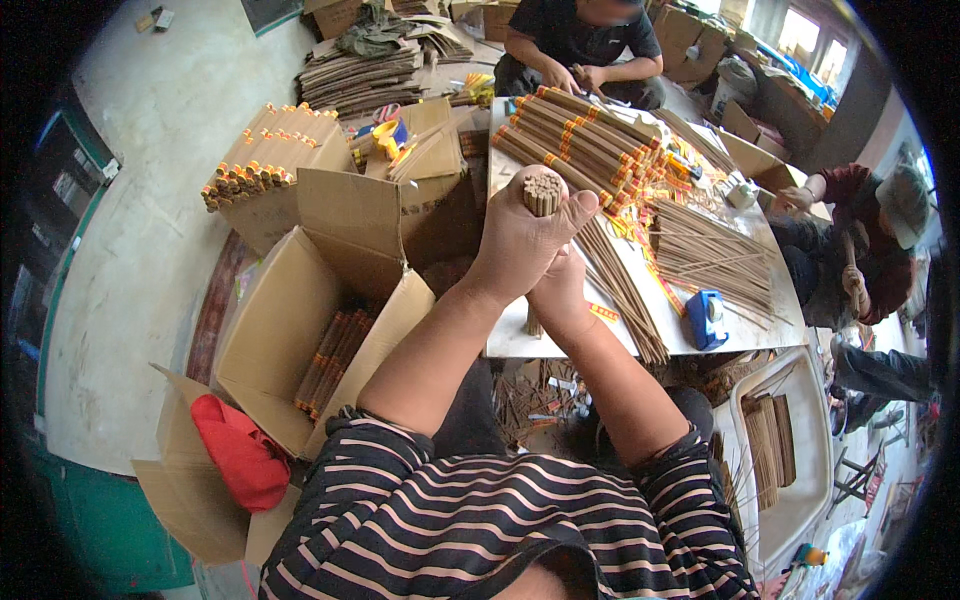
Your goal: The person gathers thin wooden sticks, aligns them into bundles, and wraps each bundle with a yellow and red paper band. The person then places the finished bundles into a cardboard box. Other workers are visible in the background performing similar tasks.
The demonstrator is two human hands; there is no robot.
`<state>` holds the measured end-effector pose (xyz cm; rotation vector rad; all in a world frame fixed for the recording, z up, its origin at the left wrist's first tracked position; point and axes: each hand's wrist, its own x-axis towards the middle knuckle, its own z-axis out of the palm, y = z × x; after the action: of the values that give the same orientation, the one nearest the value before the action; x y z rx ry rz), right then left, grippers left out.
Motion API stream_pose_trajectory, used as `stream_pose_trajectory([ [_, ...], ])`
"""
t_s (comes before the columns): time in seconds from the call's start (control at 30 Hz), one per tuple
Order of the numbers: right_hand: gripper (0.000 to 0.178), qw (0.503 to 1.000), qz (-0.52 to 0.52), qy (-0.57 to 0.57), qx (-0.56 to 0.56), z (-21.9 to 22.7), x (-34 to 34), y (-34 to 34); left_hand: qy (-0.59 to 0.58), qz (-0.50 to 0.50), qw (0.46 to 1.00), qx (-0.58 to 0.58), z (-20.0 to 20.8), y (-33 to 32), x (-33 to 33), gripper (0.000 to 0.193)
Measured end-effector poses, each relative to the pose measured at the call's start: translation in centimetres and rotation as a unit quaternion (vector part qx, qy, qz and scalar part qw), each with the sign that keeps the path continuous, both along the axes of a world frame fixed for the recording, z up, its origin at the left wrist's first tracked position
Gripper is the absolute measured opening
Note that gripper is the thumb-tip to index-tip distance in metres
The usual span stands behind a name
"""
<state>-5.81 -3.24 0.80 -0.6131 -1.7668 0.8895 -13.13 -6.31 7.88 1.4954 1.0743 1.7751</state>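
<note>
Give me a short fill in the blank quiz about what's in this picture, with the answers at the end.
1. The left hand grips a bundle of thin brown ____.
2. The tape dispenser on the table has a body coloured ____.
3. The camera wearer's shirt is patterned with dark and light ____.
4. Dark bundles on the wearer's left lie inside an open cardboard ____.

Missing words: sticks; blue; stripes; box.

1 red item (pixel 238 455), apparently cloth, lies near a green panel (pixel 115 525), lower left.
</note>
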Motion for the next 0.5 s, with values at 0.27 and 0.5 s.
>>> stream_pose_trajectory([
  [0.27, 0.04, 0.998, -0.001, 0.0, -0.055, -0.7, -0.1, 0.6, -0.02, -0.01, 1.0, 0.015, -0.3, 1.0, 0.4, 0.028],
  [0.5, 0.037, 0.978, 0.112, 0.081, -0.158, -1.2, -0.1, 0.3, -0.045, -0.041, 0.998, -0.006, -0.2, 1.1, -0.2, 0.028],
])
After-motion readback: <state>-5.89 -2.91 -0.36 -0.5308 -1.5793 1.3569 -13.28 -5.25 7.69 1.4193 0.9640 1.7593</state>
